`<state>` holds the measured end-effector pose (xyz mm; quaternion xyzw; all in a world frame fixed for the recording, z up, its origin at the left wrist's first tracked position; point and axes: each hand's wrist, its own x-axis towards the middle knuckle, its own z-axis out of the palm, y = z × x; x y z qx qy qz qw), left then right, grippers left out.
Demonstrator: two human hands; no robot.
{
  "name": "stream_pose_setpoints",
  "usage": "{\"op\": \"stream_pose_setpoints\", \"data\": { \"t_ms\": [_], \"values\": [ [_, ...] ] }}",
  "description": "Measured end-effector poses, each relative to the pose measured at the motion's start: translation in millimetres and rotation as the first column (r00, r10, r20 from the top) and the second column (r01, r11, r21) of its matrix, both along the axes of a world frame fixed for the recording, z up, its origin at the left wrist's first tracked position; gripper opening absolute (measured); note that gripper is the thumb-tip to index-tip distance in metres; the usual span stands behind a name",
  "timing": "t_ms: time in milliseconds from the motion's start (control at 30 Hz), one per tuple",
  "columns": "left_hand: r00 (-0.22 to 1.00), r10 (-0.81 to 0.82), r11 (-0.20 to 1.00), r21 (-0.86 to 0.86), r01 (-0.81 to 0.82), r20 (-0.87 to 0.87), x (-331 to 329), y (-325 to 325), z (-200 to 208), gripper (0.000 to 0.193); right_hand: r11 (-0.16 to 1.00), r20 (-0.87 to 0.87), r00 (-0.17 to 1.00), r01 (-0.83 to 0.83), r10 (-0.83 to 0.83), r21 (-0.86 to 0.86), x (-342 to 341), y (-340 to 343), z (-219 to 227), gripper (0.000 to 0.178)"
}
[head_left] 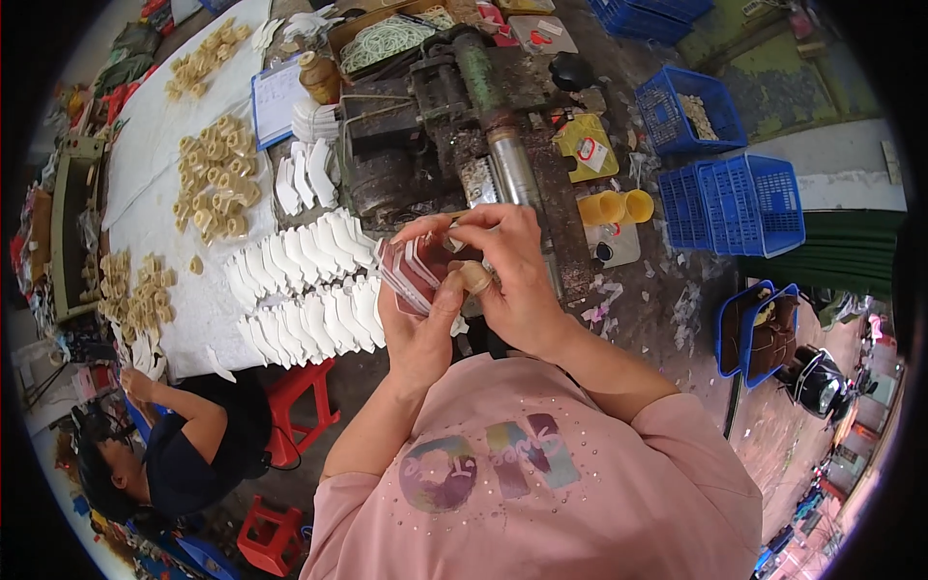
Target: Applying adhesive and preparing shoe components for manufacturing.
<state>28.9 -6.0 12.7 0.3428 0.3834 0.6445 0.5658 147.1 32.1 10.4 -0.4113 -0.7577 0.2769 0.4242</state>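
In front of my chest, my left hand [418, 324] is closed around a small stack of dark red-brown pieces with pale folded edges [411, 275]. My right hand [517, 275] meets it from the right, its fingers bent over the inner side of the stack. A tan finger cover [474, 277] sits on a digit of that hand. Whether the right fingertips pinch one piece of the stack or something smaller is hidden. Just left of my hands, white curved pieces [309, 246] lie in two overlapping rows on the table.
A greasy machine with a metal cylinder [517, 169] stands beyond my hands. Beige ring-like pieces [215, 179] lie heaped on the white-covered table [145, 145]. Yellow cups [604, 207] and blue crates [739, 203] are at right. A co-worker [184, 440] sits at lower left near red stools [300, 401].
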Motion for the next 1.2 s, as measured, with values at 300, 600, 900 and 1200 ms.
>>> {"op": "stream_pose_setpoints", "data": {
  "t_ms": [300,600,900,1200],
  "values": [
    [0.999,0.031,0.995,0.093,-0.028,-0.032,11,2,-4,0.048,0.978,-0.025,0.996,0.091,-0.088,0.186,1,-3,-3,0.017],
    [0.996,0.047,0.999,0.014,-0.046,-0.071,14,1,-5,0.055,0.998,-0.122,0.993,-0.019,0.011,-0.065,12,6,1,0.012],
    [0.988,0.032,0.922,-0.377,-0.088,-0.152,-27,15,-23,0.040,0.943,-0.407,0.912,-0.089,-0.051,-0.319,76,32,38,0.010],
    [0.446,-0.280,0.933,-0.132,0.335,-0.850,9,12,-28,0.063,0.990,0.496,0.862,-0.038,0.102,-0.137,93,56,-5,0.021]
  ]
}}
